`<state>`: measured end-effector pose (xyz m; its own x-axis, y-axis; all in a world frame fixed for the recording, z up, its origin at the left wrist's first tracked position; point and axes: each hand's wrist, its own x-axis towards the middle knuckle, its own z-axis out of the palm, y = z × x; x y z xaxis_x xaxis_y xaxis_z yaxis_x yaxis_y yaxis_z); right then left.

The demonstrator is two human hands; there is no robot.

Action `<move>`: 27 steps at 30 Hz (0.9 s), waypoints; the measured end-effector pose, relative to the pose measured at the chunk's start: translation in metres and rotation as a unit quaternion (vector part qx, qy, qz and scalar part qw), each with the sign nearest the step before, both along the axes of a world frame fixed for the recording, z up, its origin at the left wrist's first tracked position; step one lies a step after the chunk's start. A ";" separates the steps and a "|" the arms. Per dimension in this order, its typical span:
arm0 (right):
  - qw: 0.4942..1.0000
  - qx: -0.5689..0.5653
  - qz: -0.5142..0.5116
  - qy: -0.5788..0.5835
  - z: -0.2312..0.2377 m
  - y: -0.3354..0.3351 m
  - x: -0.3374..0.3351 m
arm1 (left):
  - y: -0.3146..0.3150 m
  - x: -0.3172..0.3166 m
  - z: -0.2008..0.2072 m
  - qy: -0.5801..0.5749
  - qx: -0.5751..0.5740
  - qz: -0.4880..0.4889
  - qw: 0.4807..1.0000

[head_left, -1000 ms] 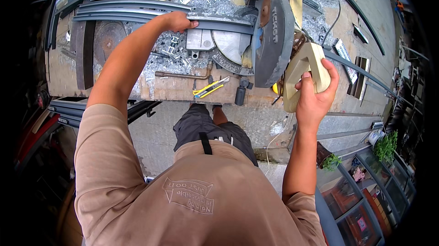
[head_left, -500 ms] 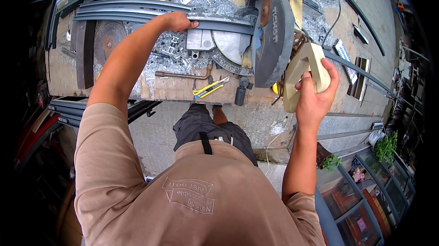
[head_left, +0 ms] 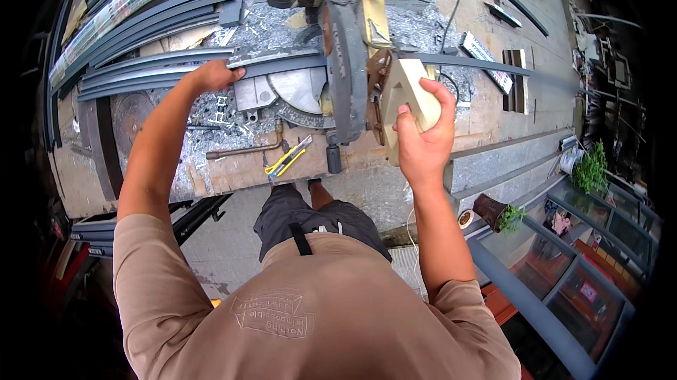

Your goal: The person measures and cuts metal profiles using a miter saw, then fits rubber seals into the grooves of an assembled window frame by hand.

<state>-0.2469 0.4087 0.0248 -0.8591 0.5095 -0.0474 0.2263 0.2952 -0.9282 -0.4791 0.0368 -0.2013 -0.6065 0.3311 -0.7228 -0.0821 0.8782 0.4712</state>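
Note:
A chop saw with a dark round blade guard (head_left: 345,73) stands on the workbench (head_left: 92,186). My right hand (head_left: 427,147) is wrapped around its cream loop handle (head_left: 409,71). Across the saw's base (head_left: 255,94) lies a long grey metal profile (head_left: 285,64), running under the guard and out on the right. My left hand (head_left: 215,75) is closed on this profile, left of the blade guard, with the thumb along it. The fingers' undersides are hidden. Where the blade meets the profile is covered by the guard.
A yellow utility knife (head_left: 288,158) and an L-shaped socket wrench (head_left: 243,151) lie near the bench's front edge. More grey profiles (head_left: 166,16) are stacked at the back left. Metal shavings (head_left: 282,27) cover much of the bench. A black cable (head_left: 453,9) runs behind the saw.
My view has turned, so the bench and saw sit further left in it. The blade guard now appears narrower. Both hands keep their hold on the profile and the handle.

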 end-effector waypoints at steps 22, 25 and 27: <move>0.995 0.061 0.000 0.079 -0.054 0.010 0.048 | -0.012 -0.007 -0.014 -0.083 0.046 0.054 0.994; 0.997 0.047 0.001 0.058 -0.048 0.011 0.049 | 0.005 -0.001 0.003 -0.073 0.023 0.056 0.996; 0.996 0.057 0.007 0.072 -0.040 0.011 0.045 | -0.006 -0.004 -0.010 -0.068 0.048 0.051 0.995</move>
<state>-0.2022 0.4199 -0.0153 -0.8602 0.4922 0.1335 0.0887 0.4022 -0.9112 -0.4827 0.0306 -0.2114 -0.5400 0.3443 -0.7680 -0.2370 0.8134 0.5313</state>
